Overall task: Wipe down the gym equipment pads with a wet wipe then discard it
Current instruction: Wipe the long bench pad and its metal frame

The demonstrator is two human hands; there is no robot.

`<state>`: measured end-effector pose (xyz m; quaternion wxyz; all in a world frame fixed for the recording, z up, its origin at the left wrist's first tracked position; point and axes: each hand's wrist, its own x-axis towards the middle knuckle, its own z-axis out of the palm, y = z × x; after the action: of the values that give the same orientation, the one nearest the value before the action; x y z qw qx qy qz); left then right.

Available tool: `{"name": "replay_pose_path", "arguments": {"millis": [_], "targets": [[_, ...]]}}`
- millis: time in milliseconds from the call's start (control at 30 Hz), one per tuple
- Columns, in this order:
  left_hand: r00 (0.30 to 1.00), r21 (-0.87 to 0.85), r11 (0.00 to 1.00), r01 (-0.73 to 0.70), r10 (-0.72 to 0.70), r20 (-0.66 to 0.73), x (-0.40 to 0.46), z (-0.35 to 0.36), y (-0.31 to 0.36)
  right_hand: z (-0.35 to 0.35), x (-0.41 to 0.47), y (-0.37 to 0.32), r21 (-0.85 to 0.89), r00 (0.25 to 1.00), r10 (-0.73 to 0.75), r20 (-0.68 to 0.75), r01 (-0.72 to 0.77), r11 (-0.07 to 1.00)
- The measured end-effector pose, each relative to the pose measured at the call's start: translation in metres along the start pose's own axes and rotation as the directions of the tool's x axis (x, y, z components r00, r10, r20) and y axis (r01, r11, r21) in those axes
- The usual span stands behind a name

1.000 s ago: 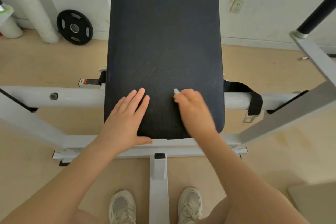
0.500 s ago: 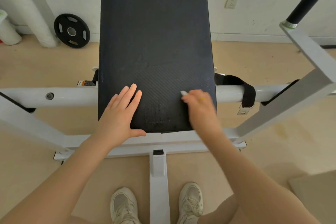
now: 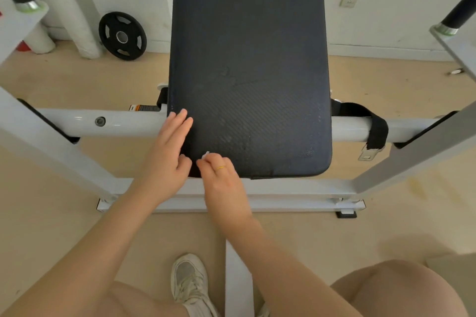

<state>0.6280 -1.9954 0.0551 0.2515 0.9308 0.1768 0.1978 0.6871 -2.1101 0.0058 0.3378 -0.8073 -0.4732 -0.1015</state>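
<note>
A long dark bench pad (image 3: 248, 59) runs away from me on a white steel frame (image 3: 116, 122). Its near part shows damp streaks. My left hand (image 3: 167, 152) lies flat with straight fingers on the pad's near left corner. My right hand (image 3: 219, 175) is right beside it at the pad's near edge, fingers curled round a small white wet wipe (image 3: 205, 155); only a tip of the wipe shows above the knuckles. A gold ring is on that hand.
A black weight plate (image 3: 122, 36) leans against the wall at the back left beside white pipes. A black strap with a buckle (image 3: 373, 131) hangs on the crossbar at right. Black-gripped bars rise at both sides. My shoes stand by the frame's centre beam (image 3: 237, 278).
My right hand with the wipe has swept left along the pad's near edge, ending beside my left hand. My left hand has shifted to the pad's left corner. The camera view moved right.
</note>
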Motion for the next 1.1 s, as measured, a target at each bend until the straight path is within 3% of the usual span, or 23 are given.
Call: {"name": "replay_pose_path", "arguments": {"millis": [33, 67, 100, 200, 300, 367, 467, 500, 667, 733, 800, 867, 900, 967, 1033, 1100], "targets": [[1.0, -0.016, 1.0, 0.012, -0.012, -0.015, -0.002, 0.001, -0.002, -0.009, 0.002, 0.008, -0.017, 0.998, -0.026, 0.055, 0.027, 0.999], [1.0, -0.03, 0.999, 0.022, -0.022, -0.017, -0.004, 0.003, -0.002, -0.021, 0.0, 0.018, 0.0, 0.999, -0.015, 0.042, 0.015, 1.0], [0.999, -0.04, 0.999, 0.027, -0.028, -0.017, -0.006, 0.004, -0.002, -0.032, -0.005, 0.037, -0.102, 0.999, -0.008, -0.034, 0.004, 0.995], [0.999, -0.058, 0.998, 0.002, -0.004, -0.033, -0.011, 0.005, -0.002, -0.072, -0.024, 0.081, -0.23, 0.966, 0.229, -0.122, -0.252, 0.94], [0.998, -0.085, 0.996, 0.033, -0.037, -0.046, -0.018, -0.001, -0.004, -0.073, -0.028, 0.077, -0.194, 0.902, 0.39, -0.187, -0.423, 0.885], [0.996, -0.101, 0.993, 0.068, -0.073, -0.048, -0.023, -0.006, -0.007, -0.052, -0.022, 0.046, -0.2, 0.909, 0.393, -0.141, -0.415, 0.888], [0.994, -0.084, 0.994, 0.076, -0.082, -0.074, -0.028, -0.014, -0.012, -0.008, -0.008, -0.007, 0.041, 0.963, 0.24, -0.124, -0.237, 0.971], [0.993, -0.073, 0.995, 0.071, -0.077, -0.084, -0.029, -0.016, -0.013, 0.005, -0.003, -0.018, 0.015, 0.973, 0.177, -0.145, -0.177, 0.984], [0.99, -0.064, 0.991, 0.113, -0.118, -0.074, -0.03, -0.016, -0.013, 0.031, 0.003, -0.052, 0.009, 0.99, -0.081, 0.117, 0.08, 0.997], [0.991, -0.067, 0.992, 0.109, -0.114, -0.071, -0.03, -0.013, -0.013, 0.023, -0.003, -0.042, -0.004, 0.994, -0.074, 0.083, 0.074, 0.997], [0.993, -0.064, 0.994, 0.09, -0.095, -0.076, -0.03, -0.009, -0.011, 0.004, -0.008, -0.016, 0.066, 0.997, 0.051, -0.054, -0.047, 0.997], [0.993, -0.084, 0.992, 0.091, -0.097, -0.069, -0.028, -0.003, -0.006, -0.029, -0.012, 0.015, 0.205, 0.949, 0.299, -0.101, -0.274, 0.94], [0.993, -0.1, 0.99, 0.099, -0.105, -0.058, -0.028, 0.001, -0.003, -0.048, -0.014, 0.035, 0.147, 0.901, 0.418, -0.121, -0.4, 0.905], [0.994, -0.122, 0.988, 0.096, -0.101, -0.04, -0.025, 0.009, 0.007, -0.088, -0.018, 0.069, 0.193, 0.767, 0.63, -0.122, -0.604, 0.773], [0.997, -0.124, 0.991, 0.058, -0.063, -0.043, -0.022, 0.015, 0.021, -0.115, -0.021, 0.086, 0.293, 0.637, 0.75, -0.177, -0.694, 0.658], [0.998, -0.186, 0.982, 0.027, -0.036, -0.047, -0.018, 0.021, 0.039, -0.126, -0.022, 0.088, 0.411, 0.576, 0.797, -0.181, -0.692, 0.593]]}}
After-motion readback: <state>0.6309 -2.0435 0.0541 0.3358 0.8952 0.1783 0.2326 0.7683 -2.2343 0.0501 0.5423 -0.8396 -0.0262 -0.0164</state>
